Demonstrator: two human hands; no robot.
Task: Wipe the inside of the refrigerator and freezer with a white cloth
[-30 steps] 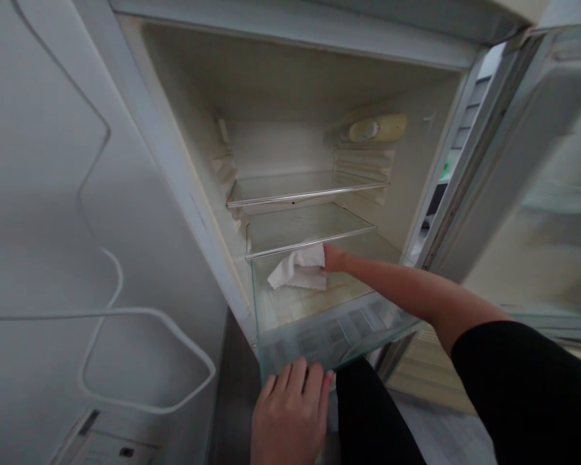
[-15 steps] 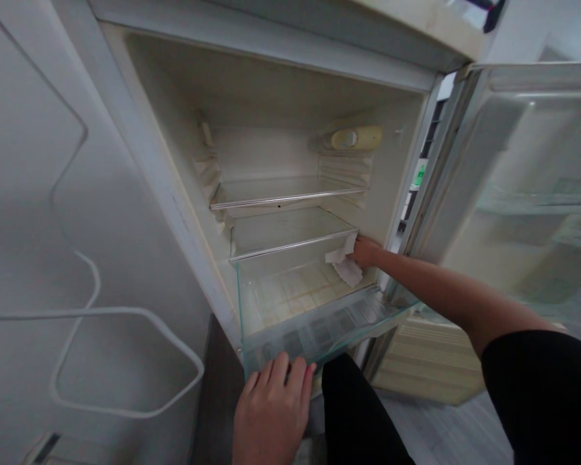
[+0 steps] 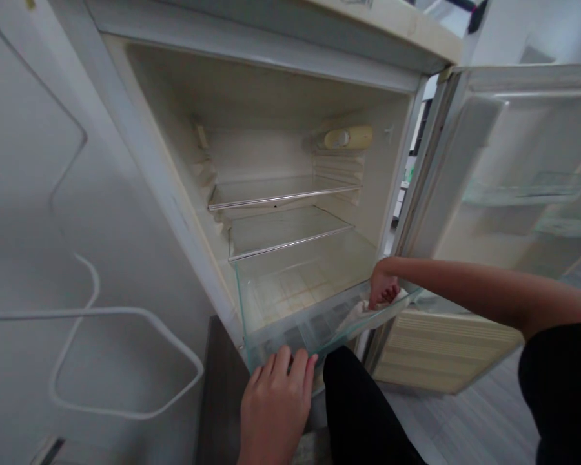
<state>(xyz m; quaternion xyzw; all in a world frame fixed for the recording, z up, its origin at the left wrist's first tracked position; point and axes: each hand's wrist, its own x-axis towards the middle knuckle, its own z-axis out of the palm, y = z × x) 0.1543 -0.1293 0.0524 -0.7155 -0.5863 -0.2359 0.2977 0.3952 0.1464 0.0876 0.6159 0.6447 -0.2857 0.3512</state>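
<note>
My left hand [image 3: 277,403] grips the front edge of a glass shelf [image 3: 266,326] that sticks out of the fridge [image 3: 155,168]. Its fingers curl over the edge at the shelf's left front corner. At the right front part of the same shelf, my right hand [image 3: 384,284] presses a white cloth or paper wipe [image 3: 357,315] down on the glass, fingers closed on it. Further in, two more glass shelves [image 3: 283,188] [image 3: 290,239] sit above the pulled-out one.
The fridge door [image 3: 518,168] stands open on the right, with clear door racks [image 3: 527,192]. A lower ribbed door [image 3: 440,352] is also swung open. A yellowed lamp cover [image 3: 348,137] is on the inner right wall. A white cable [image 3: 126,311] loops at the left. My knee is below the shelf.
My right hand has brought the wipe from the shelf's right inner side forward to its right front edge. My left hand stays on the front edge.
</note>
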